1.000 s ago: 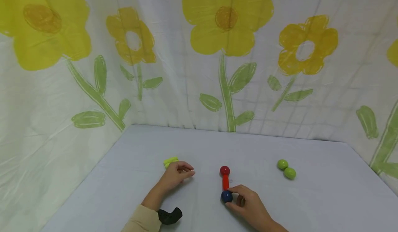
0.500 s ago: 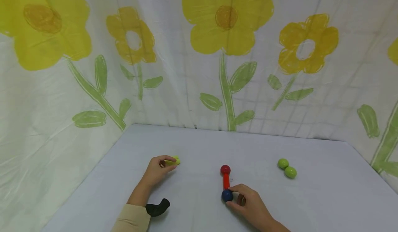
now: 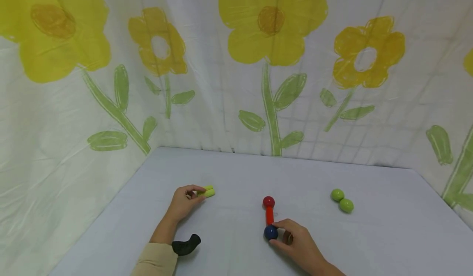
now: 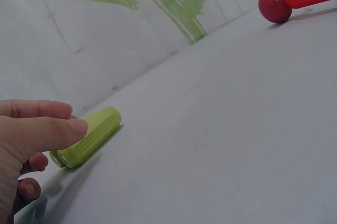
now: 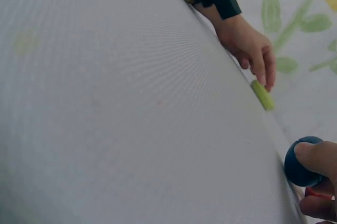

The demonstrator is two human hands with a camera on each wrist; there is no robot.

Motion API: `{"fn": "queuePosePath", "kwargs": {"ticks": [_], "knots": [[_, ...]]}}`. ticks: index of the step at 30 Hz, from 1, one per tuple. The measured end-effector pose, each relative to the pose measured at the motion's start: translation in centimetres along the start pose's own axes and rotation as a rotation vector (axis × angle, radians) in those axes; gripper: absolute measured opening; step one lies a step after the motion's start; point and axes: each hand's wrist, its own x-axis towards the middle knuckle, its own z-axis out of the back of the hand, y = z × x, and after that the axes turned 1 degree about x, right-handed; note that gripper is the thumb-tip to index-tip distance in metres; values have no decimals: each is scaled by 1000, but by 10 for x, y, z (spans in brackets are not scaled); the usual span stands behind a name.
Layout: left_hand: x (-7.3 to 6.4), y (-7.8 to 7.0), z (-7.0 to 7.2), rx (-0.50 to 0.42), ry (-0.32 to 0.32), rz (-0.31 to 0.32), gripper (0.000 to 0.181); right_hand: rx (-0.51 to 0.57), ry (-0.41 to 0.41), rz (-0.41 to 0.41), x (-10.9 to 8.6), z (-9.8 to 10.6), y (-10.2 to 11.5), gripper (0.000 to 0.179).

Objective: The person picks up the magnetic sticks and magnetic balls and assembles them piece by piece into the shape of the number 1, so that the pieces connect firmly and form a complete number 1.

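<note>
My left hand (image 3: 182, 202) has thumb and forefinger at the near end of two yellow-green rods (image 3: 210, 193), which lie side by side; the fingertips look to pinch them across. In the left wrist view the thumb covers part of these rods (image 4: 100, 132). My right hand (image 3: 299, 244) pinches a blue ball (image 3: 271, 232) between thumb and forefinger. That ball touches one end of a red rod (image 3: 269, 215). A dark red ball (image 3: 268, 202) sits at the rod's far end, all three in a line on the table.
Two green balls (image 3: 346, 205) lie together on the white table (image 3: 236, 173), to the right. A black band (image 3: 186, 245) with a protruding piece is on the left wrist. A curtain with painted flowers (image 3: 270, 20) hangs behind the table's far edge.
My left hand has moved left from beyond the yellow-green rods to their near end, with its fingers now around it. The right hand has kept its pinch on the blue ball.
</note>
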Motion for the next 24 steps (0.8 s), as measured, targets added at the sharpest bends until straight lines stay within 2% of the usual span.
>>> {"fn": "queuePosePath", "kwargs": {"ticks": [5, 12, 19, 24], "knots": [[0, 1, -1, 22, -11, 16, 21, 5, -6, 2, -1, 0, 0, 30], [-1, 1, -2, 74, -14, -25, 22, 10, -12, 15, -1, -1, -1, 30], [-2, 0, -4, 231, 11, -44, 21, 18, -13, 9, -1, 0, 1, 29], [-2, -1, -5, 247, 20, -27, 22, 26, -18, 20, -1, 0, 1, 29]]}}
